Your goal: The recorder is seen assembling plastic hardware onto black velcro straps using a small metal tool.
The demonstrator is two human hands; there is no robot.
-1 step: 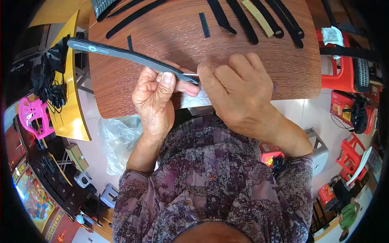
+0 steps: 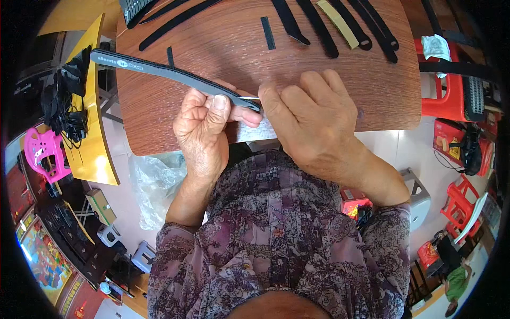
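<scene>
My left hand (image 2: 204,125) pinches a long grey strap (image 2: 175,78) with a black edge and white print, near its near end. The strap's rounded far end sticks out to the upper left, past the table's left edge. Close beside that grip, my right hand (image 2: 316,119) is closed on a thin silvery metal tool (image 2: 249,98), whose tip meets the strap's near end. Fingers hide the rest of the tool, so its kind does not show. Both hands are over the near edge of a brown wood-grain table (image 2: 223,48).
Black straps (image 2: 317,26), a tan strip (image 2: 338,24) and a short dark piece (image 2: 268,33) lie across the table. Black straps and cords (image 2: 74,101) hang over a yellow tabletop (image 2: 90,159) at left. A red stool (image 2: 441,103) stands right; a clear plastic bag (image 2: 156,186) lies below.
The strap's far end has shifted very slightly to the right. Both hands keep their grips and places.
</scene>
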